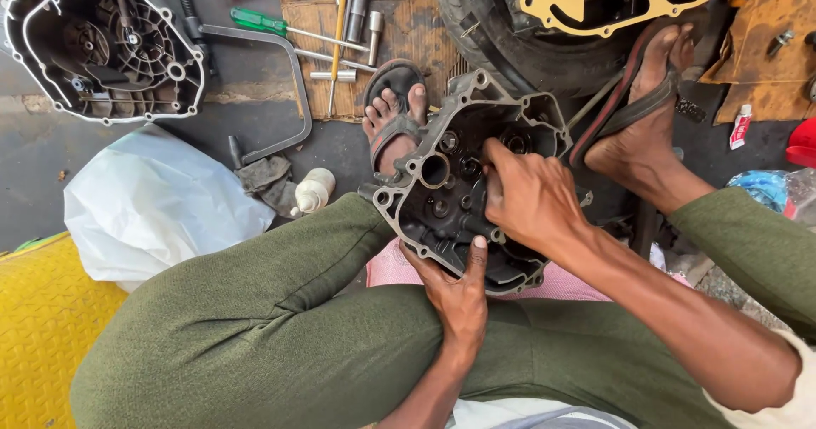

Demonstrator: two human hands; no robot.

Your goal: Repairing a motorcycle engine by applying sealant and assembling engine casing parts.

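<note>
Concrete floor is crowded. Your left hand [457,297] grips the grey engine casing [463,178] by its near rim, on your lap over pink cloth [393,266]. Your right hand [527,195] presses inside it, fingertips hidden. Second cover [102,46] is cut off at the floor's far-left corner; white bag [153,204] blocks the left.

A grey cast-metal engine casing [455,182], dark and oily inside, sits tilted on the person's lap with its open inner face turned up toward the camera. Its outline is irregular, with bolt lugs along the rim, a large round bore near its upper left and several smaller holes and bosses across the inside. The left hand [459,297] supports it from beneath at the near edge, thumb pressed up against the rim. The right hand [527,195] lies over the middle of the casing, fingers curled down into its interior.
</note>
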